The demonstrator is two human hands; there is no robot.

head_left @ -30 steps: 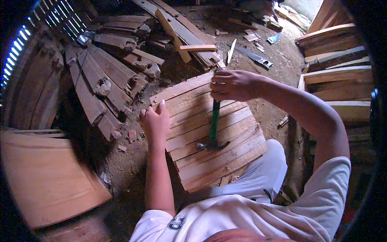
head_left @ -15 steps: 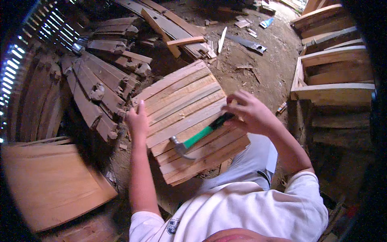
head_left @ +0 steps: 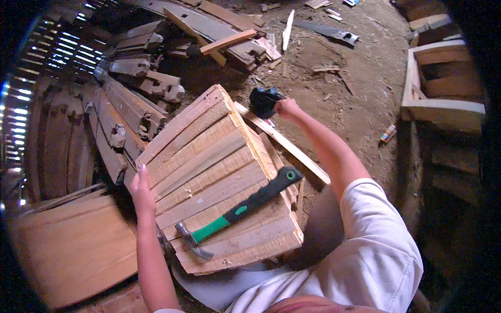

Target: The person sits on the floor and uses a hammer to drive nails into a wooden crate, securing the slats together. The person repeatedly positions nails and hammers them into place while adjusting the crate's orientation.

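With left hand (head_left: 140,190), gripping a slatted wooden box (head_left: 206,156) at its left edge; with right hand (head_left: 287,108), clutching a black bundle (head_left: 263,102) beyond its right edge. On the box, bearing a hammer (head_left: 237,212) with long axis diagonal, head toward lower left, handle end toward upper right. Beyond, facing a saw (head_left: 326,32) on dirt floor (head_left: 378,65).

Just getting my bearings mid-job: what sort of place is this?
Probably a woodworking shed: a claw hammer lies on a slatted wood panel, a handsaw on the dirt floor, with boards piled nearby.
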